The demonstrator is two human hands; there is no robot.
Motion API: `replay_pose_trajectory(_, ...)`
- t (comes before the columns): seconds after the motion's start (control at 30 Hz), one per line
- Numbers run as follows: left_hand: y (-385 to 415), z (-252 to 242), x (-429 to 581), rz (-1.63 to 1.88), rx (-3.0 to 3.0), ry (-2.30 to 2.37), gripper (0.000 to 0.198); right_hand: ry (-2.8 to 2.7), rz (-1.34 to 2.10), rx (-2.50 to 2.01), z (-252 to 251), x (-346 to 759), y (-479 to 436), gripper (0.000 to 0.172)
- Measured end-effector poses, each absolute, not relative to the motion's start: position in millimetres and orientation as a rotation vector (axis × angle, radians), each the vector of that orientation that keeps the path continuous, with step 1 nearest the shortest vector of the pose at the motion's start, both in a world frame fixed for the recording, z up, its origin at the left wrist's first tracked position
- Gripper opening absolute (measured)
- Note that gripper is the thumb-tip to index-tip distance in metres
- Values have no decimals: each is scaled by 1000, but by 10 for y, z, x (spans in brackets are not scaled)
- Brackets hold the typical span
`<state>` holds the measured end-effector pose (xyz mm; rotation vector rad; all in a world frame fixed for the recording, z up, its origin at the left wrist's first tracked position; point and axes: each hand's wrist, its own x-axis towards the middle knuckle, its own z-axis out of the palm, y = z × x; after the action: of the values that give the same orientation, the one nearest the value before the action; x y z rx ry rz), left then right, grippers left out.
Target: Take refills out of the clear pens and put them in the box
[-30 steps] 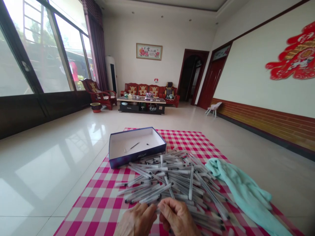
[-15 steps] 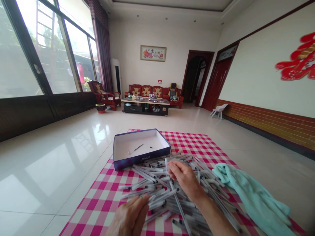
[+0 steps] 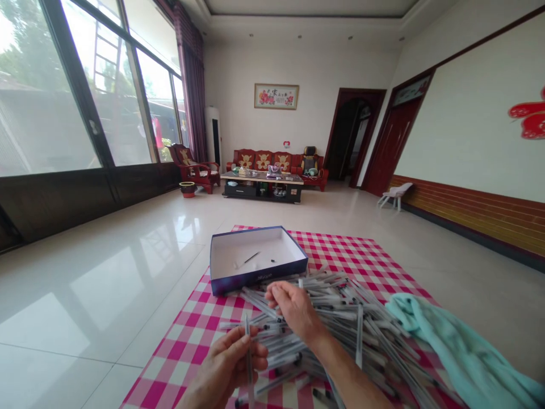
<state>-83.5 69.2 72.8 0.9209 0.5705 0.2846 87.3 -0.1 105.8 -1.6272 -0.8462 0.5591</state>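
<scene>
My left hand [image 3: 230, 363] is closed on a clear pen tube [image 3: 248, 355], which stands nearly upright between thumb and fingers. My right hand [image 3: 296, 312] is above the pile with its fingers curled together; what they hold, if anything, is hidden. Beneath and around both hands lies a heap of translucent pens [image 3: 340, 318], many with black ends. Just behind my right hand is a shallow dark-blue box [image 3: 242, 282] with a white inside. It contains a thin dark-tipped piece [image 3: 252, 257], a small black piece [image 3: 273, 261] and small whitish pieces.
A pink-and-white checked cloth [image 3: 170, 352] lies under the pile and the box. To the right is a crumpled mint-green cloth [image 3: 460, 341]. Farther off stand a low table [image 3: 261, 187], a red wooden sofa [image 3: 293, 162] and a small chair [image 3: 395, 194] on the tiled floor.
My left hand has turned and raised a pen tube upright into view. The right hand has shifted left relative to the pile and box. The camera view has swung slightly left.
</scene>
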Motion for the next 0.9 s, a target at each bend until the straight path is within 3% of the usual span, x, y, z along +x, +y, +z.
replay_pose_trajectory(0.17, 605, 714, -756, 355, 873, 511, 41, -863, 808, -1599, 871, 391, -628, 35)
replay_pose_trajectory(0.3, 477, 733, -663, 388, 888, 531, 42, -764, 1019, -1416, 726, 270, -810, 24)
replay_pose_trajectory(0.53, 363, 701, -556, 400, 1199, 507, 52, -731, 1046, -1366, 683, 341, -914, 35)
replay_pose_trajectory(0.73, 234, 411, -645, 857, 1994, 320, 32, -482, 812, -1172, 633, 454, -957, 36)
replay_pose_trajectory(0.9, 170, 233, -656, 1131, 2307, 150, 9, -381, 812, -1022, 512, 414, -927, 38)
